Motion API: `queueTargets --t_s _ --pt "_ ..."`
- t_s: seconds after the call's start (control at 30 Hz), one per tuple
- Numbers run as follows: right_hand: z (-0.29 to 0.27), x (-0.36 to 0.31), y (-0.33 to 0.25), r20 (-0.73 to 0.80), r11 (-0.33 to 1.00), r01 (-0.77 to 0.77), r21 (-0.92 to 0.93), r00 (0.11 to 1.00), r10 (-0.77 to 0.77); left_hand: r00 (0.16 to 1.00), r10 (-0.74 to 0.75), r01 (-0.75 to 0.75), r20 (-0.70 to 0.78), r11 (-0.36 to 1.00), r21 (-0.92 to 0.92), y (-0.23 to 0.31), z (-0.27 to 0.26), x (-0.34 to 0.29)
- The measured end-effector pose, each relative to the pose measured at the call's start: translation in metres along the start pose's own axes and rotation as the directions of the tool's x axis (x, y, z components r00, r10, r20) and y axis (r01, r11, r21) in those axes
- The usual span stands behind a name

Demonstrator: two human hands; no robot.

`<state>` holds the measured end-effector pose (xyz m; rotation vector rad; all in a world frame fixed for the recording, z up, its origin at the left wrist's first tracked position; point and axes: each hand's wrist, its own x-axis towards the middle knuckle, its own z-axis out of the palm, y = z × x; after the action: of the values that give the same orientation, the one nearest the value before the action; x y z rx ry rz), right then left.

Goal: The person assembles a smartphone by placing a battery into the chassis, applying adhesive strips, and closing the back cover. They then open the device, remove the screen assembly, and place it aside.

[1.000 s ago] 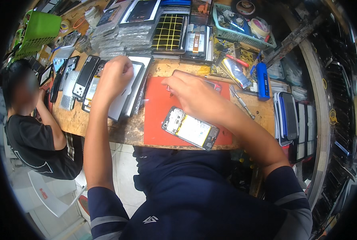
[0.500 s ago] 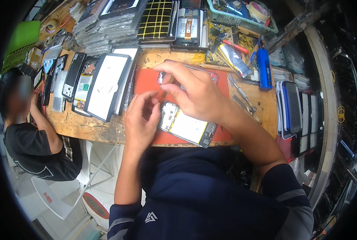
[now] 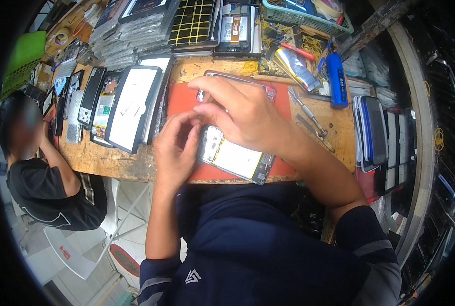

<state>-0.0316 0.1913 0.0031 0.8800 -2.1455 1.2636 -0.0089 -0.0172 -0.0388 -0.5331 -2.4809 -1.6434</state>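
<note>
From my remote seat I watch the open phone (image 3: 245, 158), which lies aslant at the centre of the frame on the red mat (image 3: 180, 98), its lower-right end close to the bench's (image 3: 135, 166) front edge. My left hand (image 3: 175, 145) is curled beside the phone's upper-left end, thumb near the fingers; my right hand (image 3: 245, 109) arches over its upper side, index finger and thumb parted. The fingertips of both meet or nearly meet, and I cannot tell whether anything small is pinched there. If something is, I judge it could slip onto the bare board and be lost, since my own hands hide the spot. The battery (image 3: 240, 159) lies uncovered, so a heavy right palm could press or scratch it. A careless push toward the lower edge of the frame could tip the phone off the bench, because little mat remains there. The pink-rimmed frame (image 3: 272, 93), partly under the right hand, could be dragged by the wrist, and a wide rightward sweep might roll the screwdriver (image 3: 309, 113).
</note>
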Motion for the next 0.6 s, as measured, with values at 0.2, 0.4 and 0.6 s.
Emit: queueTargets --t_s 0.2,0.4,0.6 --pt "-0.001 0.001 -0.006 0.038 0.999 0.031 -0.043 0.999 -0.029 0.99 0.138 -0.141 0.026 0.969 0.202 0.01 0.001 0.002" --pt "0.004 -0.003 -0.006 0.071 0.995 0.072 -0.066 0.995 -0.068 0.98 0.194 -0.197 0.038 0.946 0.256 0.014 0.003 0.002" --pt "0.008 0.0 -0.002 0.124 0.99 0.133 -0.043 0.984 -0.127 0.991 0.078 -0.108 0.112 0.952 0.286 0.011 -0.002 -0.001"
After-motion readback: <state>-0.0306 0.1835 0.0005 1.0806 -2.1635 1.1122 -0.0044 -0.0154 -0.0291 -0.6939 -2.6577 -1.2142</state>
